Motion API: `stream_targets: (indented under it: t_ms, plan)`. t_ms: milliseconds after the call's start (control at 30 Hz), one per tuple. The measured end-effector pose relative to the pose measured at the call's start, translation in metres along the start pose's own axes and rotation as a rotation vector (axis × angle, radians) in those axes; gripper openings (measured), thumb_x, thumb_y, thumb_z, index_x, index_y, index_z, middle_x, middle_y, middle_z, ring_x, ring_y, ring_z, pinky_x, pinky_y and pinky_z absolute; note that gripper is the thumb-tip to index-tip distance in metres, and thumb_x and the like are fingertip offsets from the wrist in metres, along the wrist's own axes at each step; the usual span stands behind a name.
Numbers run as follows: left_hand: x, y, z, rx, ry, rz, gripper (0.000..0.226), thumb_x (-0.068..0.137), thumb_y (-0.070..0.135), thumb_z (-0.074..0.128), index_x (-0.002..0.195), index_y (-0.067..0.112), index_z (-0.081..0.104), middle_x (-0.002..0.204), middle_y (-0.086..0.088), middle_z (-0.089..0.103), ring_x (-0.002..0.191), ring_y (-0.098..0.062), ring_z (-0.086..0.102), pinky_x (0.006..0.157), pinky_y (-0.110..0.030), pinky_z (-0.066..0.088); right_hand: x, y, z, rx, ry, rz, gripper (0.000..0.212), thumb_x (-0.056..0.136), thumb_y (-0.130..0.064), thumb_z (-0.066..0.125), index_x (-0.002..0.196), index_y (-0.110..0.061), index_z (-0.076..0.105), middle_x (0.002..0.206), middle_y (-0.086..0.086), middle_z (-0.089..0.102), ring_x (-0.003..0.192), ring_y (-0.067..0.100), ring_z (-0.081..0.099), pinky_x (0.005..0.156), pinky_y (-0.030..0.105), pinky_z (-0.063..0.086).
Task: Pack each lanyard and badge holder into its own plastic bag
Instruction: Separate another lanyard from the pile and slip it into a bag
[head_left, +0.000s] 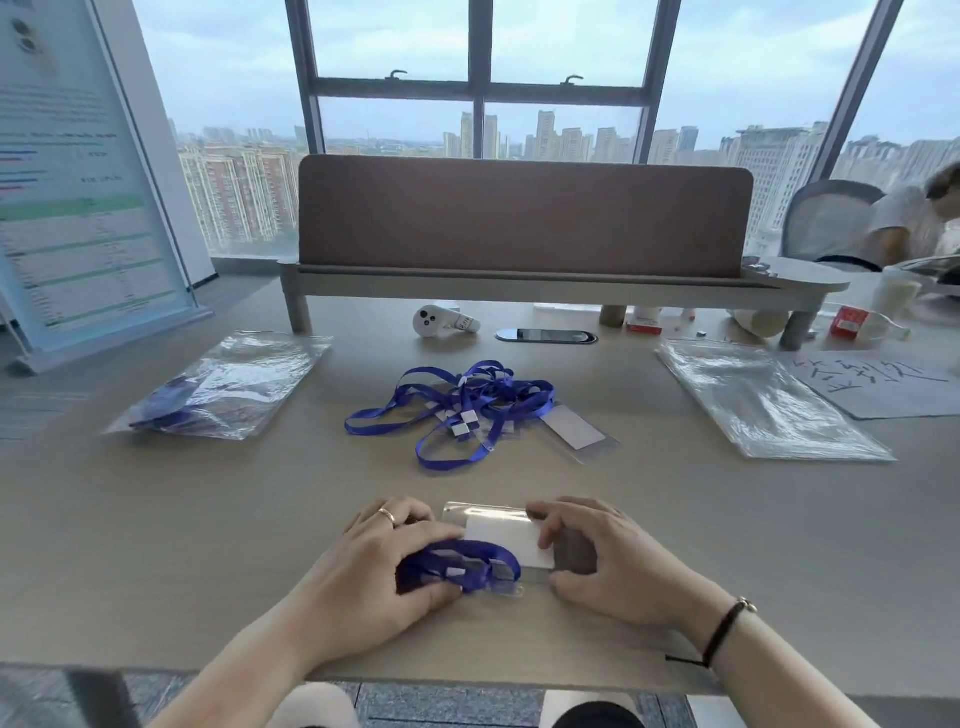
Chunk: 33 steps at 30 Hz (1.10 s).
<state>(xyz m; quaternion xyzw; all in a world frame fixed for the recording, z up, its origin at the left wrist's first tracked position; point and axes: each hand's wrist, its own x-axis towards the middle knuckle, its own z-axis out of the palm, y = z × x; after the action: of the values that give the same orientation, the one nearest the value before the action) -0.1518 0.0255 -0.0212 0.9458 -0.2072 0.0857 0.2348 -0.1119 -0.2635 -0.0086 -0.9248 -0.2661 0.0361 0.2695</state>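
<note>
Near the table's front edge lies a clear badge holder (506, 535) with a white card inside. A folded blue lanyard (460, 566) is bunched on its left end. My left hand (384, 566) grips that lanyard bundle. My right hand (602, 556) holds the holder's right end, fingers curled over its edges. Further back in the middle, a tangle of blue lanyards (457, 410) lies with another badge holder (579, 431). At the left, a plastic bag (228, 387) contains a blue lanyard. A stack of empty plastic bags (769, 405) lies at the right.
A brown desk divider on a raised shelf (524, 218) blocks the back. Under it sit a white controller (441, 321) and small boxes. A standing sign (83, 171) is at far left, a written paper sheet (878, 382) at right. Another person (914, 223) sits at back right.
</note>
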Motion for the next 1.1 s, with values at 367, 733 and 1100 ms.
stream_targets:
  t_ms: [367, 733, 1100]
  plan:
    - [0.055, 0.033, -0.016, -0.018, 0.037, 0.051, 0.047, 0.092, 0.060, 0.048, 0.128, 0.035, 0.062, 0.122, 0.021, 0.059, 0.115, 0.003, 0.053, 0.101, -0.024, 0.044, -0.004, 0.017, -0.018, 0.369, 0.314, 0.156, 0.024, 0.084, -0.007, 0.069, 0.079, -0.030, 0.067, 0.099, -0.023, 0.074, 0.099, -0.003, 0.066, 0.092, 0.024, 0.047]
    - [0.219, 0.145, 0.074, 0.256, -0.118, 0.196, 0.035, 0.099, 0.022, 0.039, 0.130, 0.024, 0.057, 0.130, 0.001, 0.057, 0.121, -0.023, 0.053, 0.099, -0.039, 0.044, -0.014, 0.123, -0.107, 0.069, 0.664, 0.520, 0.011, 0.088, -0.024, 0.064, 0.090, -0.034, 0.068, 0.099, -0.012, 0.073, 0.094, 0.019, 0.066, 0.083, 0.033, 0.050]
    - [0.311, 0.200, 0.161, 0.263, -0.200, 0.076, 0.044, 0.099, 0.042, 0.042, 0.136, 0.018, 0.051, 0.140, -0.005, 0.051, 0.129, -0.028, 0.043, 0.107, -0.041, 0.037, 0.006, 0.214, -0.123, -0.234, 0.509, 0.680, 0.052, 0.079, -0.071, 0.049, 0.109, -0.033, 0.066, 0.113, -0.010, 0.067, 0.121, 0.014, 0.053, 0.112, 0.045, 0.030]
